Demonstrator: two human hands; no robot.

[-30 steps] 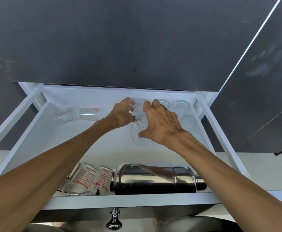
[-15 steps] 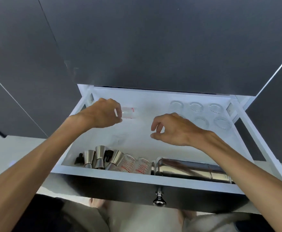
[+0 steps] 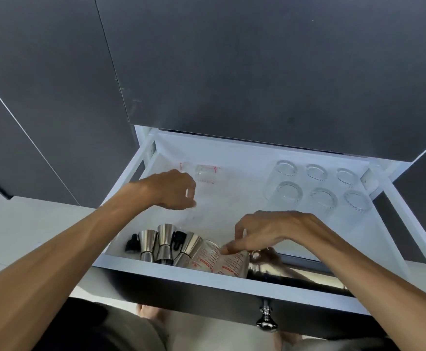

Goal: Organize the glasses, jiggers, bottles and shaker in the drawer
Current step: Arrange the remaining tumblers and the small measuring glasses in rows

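Note:
The white drawer (image 3: 232, 158) stands pulled out. Several clear glasses (image 3: 286, 192) stand upside down in two rows at its back right. A small measuring glass (image 3: 208, 173) with red marks lies at the back left. Three steel jiggers (image 3: 165, 243) and two black-capped dropper bottles (image 3: 131, 245) sit at the front left. Two larger red-marked measuring glasses (image 3: 206, 257) lie beside them. The steel shaker (image 3: 295, 274) lies along the front, partly under my right arm. My left hand (image 3: 174, 190) hovers with curled fingers and nothing visible in it. My right hand (image 3: 262, 233) touches a measuring glass's rim with its fingertips.
Dark cabinet fronts (image 3: 232, 72) rise behind and beside the drawer. The black drawer front carries a metal knob (image 3: 266, 320). White rails (image 3: 409, 224) run along the drawer's right side. Bare drawer floor (image 3: 232, 206) lies between the hands.
Both hands left the upside-down glasses at the back right. My left hand moved to the left side of the drawer; my right hand dropped toward the front, onto the measuring glasses.

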